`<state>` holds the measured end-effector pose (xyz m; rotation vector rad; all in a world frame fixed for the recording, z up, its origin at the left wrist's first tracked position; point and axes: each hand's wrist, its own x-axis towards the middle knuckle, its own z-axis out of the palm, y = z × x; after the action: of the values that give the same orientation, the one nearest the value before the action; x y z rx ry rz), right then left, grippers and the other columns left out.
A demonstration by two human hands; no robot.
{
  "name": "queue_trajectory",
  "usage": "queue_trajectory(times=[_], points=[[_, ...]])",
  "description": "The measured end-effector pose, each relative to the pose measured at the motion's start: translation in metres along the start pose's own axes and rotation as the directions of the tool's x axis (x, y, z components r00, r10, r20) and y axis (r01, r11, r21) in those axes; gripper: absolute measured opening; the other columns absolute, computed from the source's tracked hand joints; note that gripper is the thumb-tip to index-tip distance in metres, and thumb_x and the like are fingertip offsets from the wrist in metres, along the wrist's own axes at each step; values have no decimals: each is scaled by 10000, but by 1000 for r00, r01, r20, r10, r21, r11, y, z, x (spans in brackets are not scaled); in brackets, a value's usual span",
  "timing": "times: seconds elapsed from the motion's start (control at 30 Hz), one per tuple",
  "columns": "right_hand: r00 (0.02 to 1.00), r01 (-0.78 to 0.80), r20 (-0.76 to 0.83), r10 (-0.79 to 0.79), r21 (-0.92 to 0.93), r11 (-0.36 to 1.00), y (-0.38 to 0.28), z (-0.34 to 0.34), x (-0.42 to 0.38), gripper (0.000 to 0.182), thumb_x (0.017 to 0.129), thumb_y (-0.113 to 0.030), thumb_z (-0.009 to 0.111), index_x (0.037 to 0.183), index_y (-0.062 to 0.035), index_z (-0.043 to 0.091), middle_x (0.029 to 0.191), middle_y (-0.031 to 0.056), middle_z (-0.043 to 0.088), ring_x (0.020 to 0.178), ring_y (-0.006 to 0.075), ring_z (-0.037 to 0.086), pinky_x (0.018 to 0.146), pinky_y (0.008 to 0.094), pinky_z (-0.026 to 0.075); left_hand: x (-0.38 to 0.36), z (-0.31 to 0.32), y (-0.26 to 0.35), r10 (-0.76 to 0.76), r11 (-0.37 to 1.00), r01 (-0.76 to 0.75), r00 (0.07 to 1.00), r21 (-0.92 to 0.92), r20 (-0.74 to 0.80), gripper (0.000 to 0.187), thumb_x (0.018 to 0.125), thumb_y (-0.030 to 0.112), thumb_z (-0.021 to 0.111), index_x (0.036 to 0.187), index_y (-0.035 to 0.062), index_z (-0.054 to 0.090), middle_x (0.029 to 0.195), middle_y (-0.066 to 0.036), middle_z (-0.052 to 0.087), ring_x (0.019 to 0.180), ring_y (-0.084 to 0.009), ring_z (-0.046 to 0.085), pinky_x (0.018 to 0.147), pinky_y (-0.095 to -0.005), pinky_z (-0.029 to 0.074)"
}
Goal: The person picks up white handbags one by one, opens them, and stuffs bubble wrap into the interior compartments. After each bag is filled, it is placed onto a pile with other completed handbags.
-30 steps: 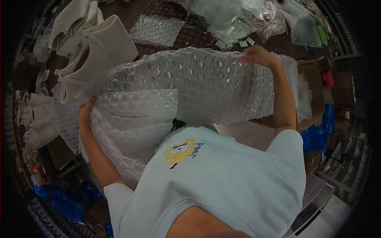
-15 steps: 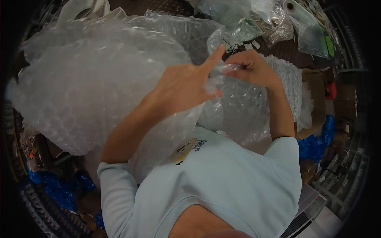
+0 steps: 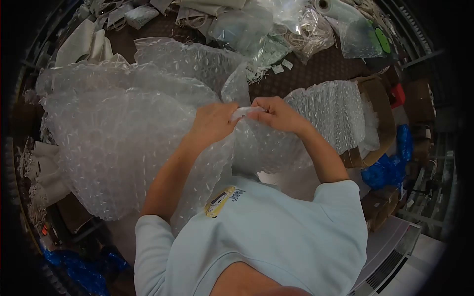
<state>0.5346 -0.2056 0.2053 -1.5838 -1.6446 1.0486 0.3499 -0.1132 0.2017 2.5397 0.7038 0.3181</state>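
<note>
A large sheet of clear bubble wrap (image 3: 128, 143) spreads in front of me, its left part hanging over the table's near edge. My left hand (image 3: 213, 121) is closed on a bunched edge of it near the middle of the view. Just to the right, my right hand (image 3: 277, 114) pinches the same edge between thumb and fingers. A short, twisted strip of the plastic shows between the two hands. Under the right forearm the wrap continues toward a thick, pleated stack of bubble wrap (image 3: 331, 116).
A cardboard box (image 3: 382, 123) stands at the right beside the stack. Along the back of the brown table (image 3: 271, 89) lie clear bags of cords (image 3: 308, 37), a plastic roll (image 3: 338, 10) and pale fabric pieces (image 3: 81, 44). Blue plastic (image 3: 382, 170) sits low on the right.
My left hand has gone from spread fingers to closed on the wrap's edge. Both hands are now close together, and the raised sheet at left has settled lower.
</note>
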Motion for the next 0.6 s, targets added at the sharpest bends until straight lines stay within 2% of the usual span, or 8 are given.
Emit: queue_trajectory(times=[0.07,0.17,0.23,0.4,0.47,0.5,0.57,0.6], points=[[1000,-21,2,21,101,995,-4,1,-5,190,838,-204,632,810,-24,580,581,14,513,559,65,457,516,261,372,-7,-2,0,9,1000,-10,1000,14,14,123,743,165,602,830,81,581,707,-131,618,701,-323,611,600,-445,461],[997,-47,55,56,-148,988,-3,-4,-6,196,826,-206,656,824,-20,595,631,-13,528,599,48,447,535,233,372,-2,-3,12,-39,995,32,997,97,67,130,756,171,589,850,81,578,712,-138,622,713,-331,615,608,-447,464],[952,-44,293,-93,428,903,6,2,-8,171,809,-178,672,846,-20,617,684,-11,575,619,52,475,547,237,389,8,2,5,-91,985,78,993,155,74,132,767,176,581,856,80,576,716,-140,624,721,-337,616,614,-450,467],[958,165,188,-217,255,953,-14,-63,-48,169,826,-205,653,868,-42,636,684,-3,579,641,59,503,573,239,410,6,7,-95,-463,847,500,861,182,-211,221,840,254,513,924,64,587,838,-207,622,835,-375,598,706,-474,465],[887,-235,-381,260,110,966,38,-145,-80,156,847,-207,636,846,-53,656,646,-34,571,583,41,483,488,227,376,-10,-3,-118,-498,834,530,842,152,-208,248,856,277,498,933,58,587,872,-214,619,857,-383,589,718,-477,460],[670,-235,-739,68,-125,964,67,-185,-94,249,875,-264,587,809,-31,646,632,40,588,532,112,517,484,279,391,-19,-7,-123,-555,798,591,797,119,-240,270,865,298,489,927,53,585,887,-205,620,862,-390,582,718,-479,455],[421,-764,-906,-53,-386,517,128,-307,-159,510,906,-443,421,789,12,621,723,258,573,622,373,577,553,451,407,-27,-11,-132,-619,749,658,738,80,-270,295,873,320,480,920,48,583,903,-196,621,868,-398,574,718,-481,450],[330,-827,-918,-219,-393,401,179,-370,-217,498,905,-447,399,888,-7,631,827,240,611,739,382,608,609,448,447,-31,-14,-136,-621,747,661,733,75,-278,309,877,335,474,910,48,583,886,-195,622,855,-403,573,711,-486,447]])
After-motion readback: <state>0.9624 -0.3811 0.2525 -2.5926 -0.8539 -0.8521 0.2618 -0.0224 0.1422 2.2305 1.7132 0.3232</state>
